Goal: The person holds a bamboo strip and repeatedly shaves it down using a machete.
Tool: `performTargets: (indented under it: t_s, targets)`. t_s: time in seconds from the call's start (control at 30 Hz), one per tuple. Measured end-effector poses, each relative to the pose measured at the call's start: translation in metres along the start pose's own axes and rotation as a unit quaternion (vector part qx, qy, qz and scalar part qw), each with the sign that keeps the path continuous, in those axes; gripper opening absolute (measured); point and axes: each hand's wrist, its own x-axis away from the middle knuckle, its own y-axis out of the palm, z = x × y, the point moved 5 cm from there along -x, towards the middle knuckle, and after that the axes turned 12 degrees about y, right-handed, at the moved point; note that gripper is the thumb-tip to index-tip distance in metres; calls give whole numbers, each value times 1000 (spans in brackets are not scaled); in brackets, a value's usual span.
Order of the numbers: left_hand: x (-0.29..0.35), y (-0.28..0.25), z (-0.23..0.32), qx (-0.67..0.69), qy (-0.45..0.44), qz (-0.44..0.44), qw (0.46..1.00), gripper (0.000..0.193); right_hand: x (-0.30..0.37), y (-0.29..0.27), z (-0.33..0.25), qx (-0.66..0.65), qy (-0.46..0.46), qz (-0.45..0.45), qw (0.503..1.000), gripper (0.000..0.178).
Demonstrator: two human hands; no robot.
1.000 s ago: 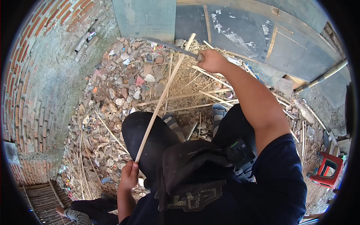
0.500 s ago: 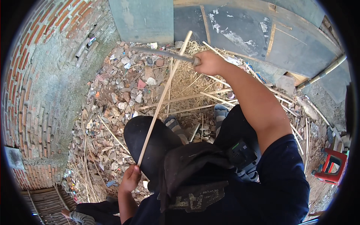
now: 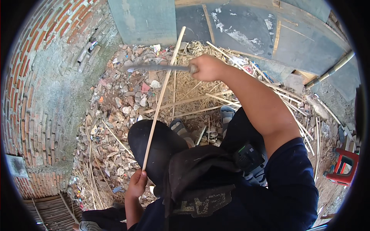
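Observation:
My left hand (image 3: 137, 184) is closed around the lower end of a long pale stick (image 3: 155, 121), which looks like split bamboo. The stick rises over my left knee and tilts slightly right toward its far end. Ahead, my right hand (image 3: 208, 68) grips the short handle of a machete-like knife (image 3: 160, 67). Its blade points left, lies nearly level and crosses the upper part of the stick. Motion smears the blade, so I cannot tell whether it touches the stick. Below the knife, fine shavings (image 3: 200, 50) and several strips (image 3: 189, 102) lie on the ground.
A brick wall (image 3: 38, 115) curves along the left. Grey panels (image 3: 239, 32) stand ahead. Rubble (image 3: 111, 134) covers the ground around my sandalled feet. A red plastic stool (image 3: 342, 167) stands at the right. At the lower left, another person's leg (image 3: 102, 218) shows.
My right hand with the knife has moved slightly left and down, and the blade has turned nearly level. The stick's far end has shifted left and farther ahead.

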Motion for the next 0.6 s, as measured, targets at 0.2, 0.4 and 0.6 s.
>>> performTargets:
  t_s: [0.2,0.4,0.6]
  targets:
    - [1,3,12,-123,56,31,990,36,32,6,-38,142,-151,-9,978,9]
    - [6,9,36,-176,77,89,977,29,11,-16,-3,47,-54,24,997,22]
    - [4,9,43,-227,105,68,966,37,18,-12,-9,78,-39,4,996,22]
